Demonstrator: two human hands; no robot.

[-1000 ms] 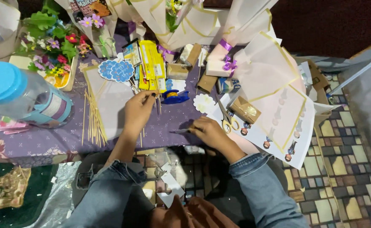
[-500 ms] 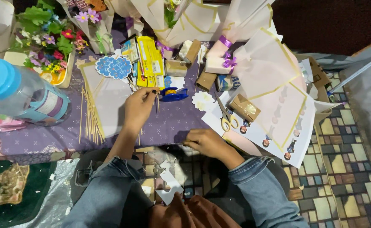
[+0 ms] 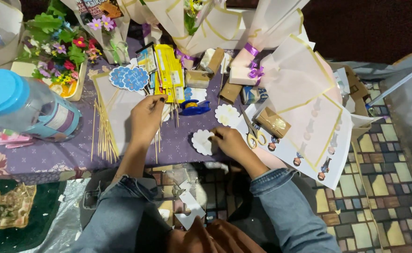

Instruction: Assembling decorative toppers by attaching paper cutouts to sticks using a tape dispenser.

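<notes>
**Paper flower cut-out pinned at centre frame, thin stick taken up left of it**

The white scalloped paper cut-out point(image 3: 202, 142) lies flat on the purple cloth-covered table point(image 3: 51, 154), just below centre of frame. It is pressed down at its right edge by the right hand point(image 3: 231, 143), fingers bunched together w/ tips on the paper; whether the edge is pinched or only held flat cannot be told. The cut-out is judged very light, thin and floppy, easily creased or torn at the petals; a hold at the rim w/ fingertips, or flat pressure on the middle, looks safest. A second like cut-out point(image 3: 227, 114) lies just above-right, apart from the hand.

The left hand point(image 3: 147, 119) sits centre-left, fingers curled inward, thumb and forefinger apparently closed on a thin wooden stick point(image 3: 156, 143) that runs down past the wrist. The stick is judged stiff but light, prone to snapping if bent; a mid-length grip seems best. A loose bundle of wooden sticks point(image 3: 103, 129) lies at left of that hand, near a clear bottle w/ blue cap point(image 3: 25, 110) at far left.

Yellow-handled scissors point(image 3: 253, 133) rest just right of the right hand, a blue tape dispenser point(image 3: 194, 107) above centre.

Hidden or unclear: the stick's upper end is lost behind the left fingers & clutter; the right fingertips cover part of the cut-out; the wrapped bouquets at upper frame are cut off by the edge; the lower frame is blocked by denim sleeves.
</notes>
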